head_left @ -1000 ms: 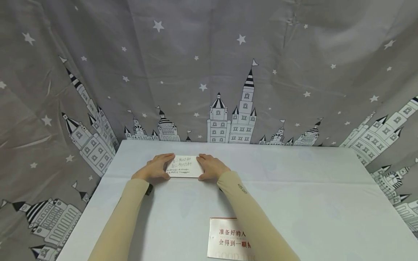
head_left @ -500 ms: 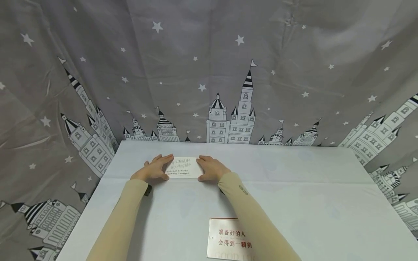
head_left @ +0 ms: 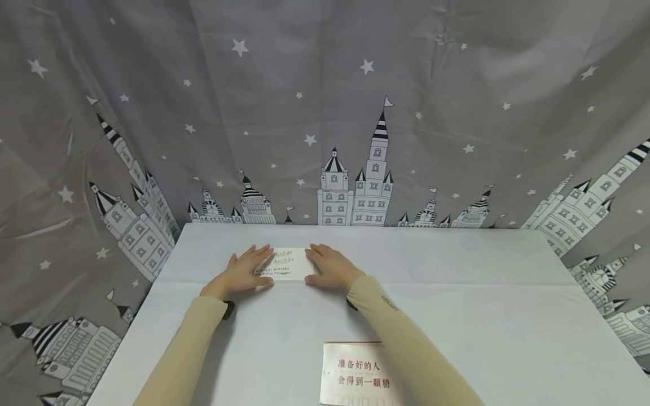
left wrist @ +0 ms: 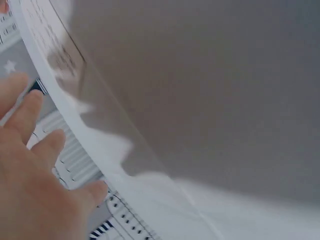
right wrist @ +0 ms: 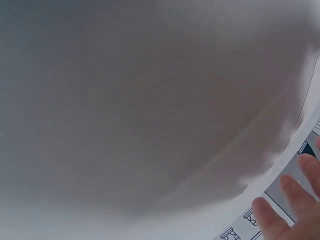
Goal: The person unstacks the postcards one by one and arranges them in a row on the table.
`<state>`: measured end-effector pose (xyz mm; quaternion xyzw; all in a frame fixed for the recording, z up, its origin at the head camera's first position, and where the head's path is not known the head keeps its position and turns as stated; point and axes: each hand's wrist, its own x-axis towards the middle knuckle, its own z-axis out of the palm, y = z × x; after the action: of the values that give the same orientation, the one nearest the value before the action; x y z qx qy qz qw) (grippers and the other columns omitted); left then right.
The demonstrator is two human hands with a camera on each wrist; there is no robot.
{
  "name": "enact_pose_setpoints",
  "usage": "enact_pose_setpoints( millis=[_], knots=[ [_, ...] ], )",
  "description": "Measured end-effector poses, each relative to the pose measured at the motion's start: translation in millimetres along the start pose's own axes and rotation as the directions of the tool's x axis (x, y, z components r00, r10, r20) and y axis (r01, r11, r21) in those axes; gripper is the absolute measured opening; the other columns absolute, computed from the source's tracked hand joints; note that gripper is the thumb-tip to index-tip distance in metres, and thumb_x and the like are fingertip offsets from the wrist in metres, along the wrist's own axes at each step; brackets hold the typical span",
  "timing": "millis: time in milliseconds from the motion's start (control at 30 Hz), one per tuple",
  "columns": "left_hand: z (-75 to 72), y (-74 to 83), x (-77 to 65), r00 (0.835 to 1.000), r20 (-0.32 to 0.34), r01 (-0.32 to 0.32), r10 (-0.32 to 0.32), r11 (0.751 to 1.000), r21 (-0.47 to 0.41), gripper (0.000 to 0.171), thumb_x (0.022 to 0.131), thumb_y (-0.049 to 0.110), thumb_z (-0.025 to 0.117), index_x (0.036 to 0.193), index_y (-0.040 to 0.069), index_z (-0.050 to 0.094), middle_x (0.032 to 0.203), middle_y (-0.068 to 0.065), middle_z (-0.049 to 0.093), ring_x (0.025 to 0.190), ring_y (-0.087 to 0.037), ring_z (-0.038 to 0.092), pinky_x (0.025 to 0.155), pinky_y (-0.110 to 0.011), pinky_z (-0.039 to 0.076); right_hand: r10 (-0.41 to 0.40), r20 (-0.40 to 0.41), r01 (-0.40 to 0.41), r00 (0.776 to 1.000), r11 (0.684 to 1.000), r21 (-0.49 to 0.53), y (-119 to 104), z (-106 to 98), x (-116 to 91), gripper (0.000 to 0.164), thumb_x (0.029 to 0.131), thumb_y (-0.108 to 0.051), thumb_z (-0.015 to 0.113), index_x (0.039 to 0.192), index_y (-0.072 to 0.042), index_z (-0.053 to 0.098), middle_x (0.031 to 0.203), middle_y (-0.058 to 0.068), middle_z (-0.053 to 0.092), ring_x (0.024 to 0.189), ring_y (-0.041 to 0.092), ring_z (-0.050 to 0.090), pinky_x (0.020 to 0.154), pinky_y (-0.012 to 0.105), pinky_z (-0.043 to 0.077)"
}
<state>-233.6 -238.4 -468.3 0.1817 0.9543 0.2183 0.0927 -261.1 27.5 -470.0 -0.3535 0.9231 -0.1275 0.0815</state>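
A white card point(head_left: 291, 272) with handwritten lines lies flat near the table's far edge, left of the middle. My left hand point(head_left: 246, 272) hovers at its left side with fingers spread, covering part of the writing in the head view. At the card's right end is my right hand point(head_left: 331, 268), its fingers relaxed and apart. The left wrist view shows the card point(left wrist: 60, 40) on the table beyond a hand shadow, with the left fingers raised. Only the card's edge shows at the far right of the right wrist view, near the loosely spread right fingers point(right wrist: 295, 197).
A larger whitish card point(head_left: 350, 389) with red printed characters lies at the table's front, partly hidden by the right sleeve point(head_left: 411, 344). A grey curtain point(head_left: 284, 84) with stars and castles hangs behind the white table point(head_left: 482, 316).
Both hands have let go of the card and risen slightly, fingers spreading. The left hand now overlaps more of the card's left side. The view has tilted slightly upward.
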Motion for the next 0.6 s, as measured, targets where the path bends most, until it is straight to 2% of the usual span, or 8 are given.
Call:
enact_pose_setpoints(
  millis=[233, 600],
  knots=[
    [4.7, 15.4, -8.2, 0.998, -0.059, -0.015, 0.017, 0.999, 0.041, 0.075, 0.087, 0.039, 0.066, 0.146, 0.002, 0.036, 0.152, -0.017, 0.028, 0.139, -0.047, 0.015, 0.102, -0.074, 0.0, -0.021, -0.015, 0.021, 1.0, 1.0, -0.019, 9, 0, -15, 0.075, 0.092, -0.045, 0.057, 0.149, -0.005, 0.03, 0.153, 0.016, 0.027, 0.14, 0.034, 0.025, 0.114, 0.044, 0.021],
    [18.3, 32.1, -19.7, 0.992, -0.109, -0.064, 0.071, 0.996, 0.064, 0.073, 0.087, 0.041, 0.066, 0.146, 0.007, 0.039, 0.153, -0.013, 0.03, 0.14, -0.043, 0.017, 0.103, -0.073, 0.001, -0.07, -0.048, 0.066, 0.996, 0.996, -0.064, 17, -4, -44, 0.075, 0.093, -0.045, 0.056, 0.149, -0.003, 0.028, 0.152, 0.02, 0.028, 0.138, 0.039, 0.026, 0.113, 0.048, 0.022]
  ],
)
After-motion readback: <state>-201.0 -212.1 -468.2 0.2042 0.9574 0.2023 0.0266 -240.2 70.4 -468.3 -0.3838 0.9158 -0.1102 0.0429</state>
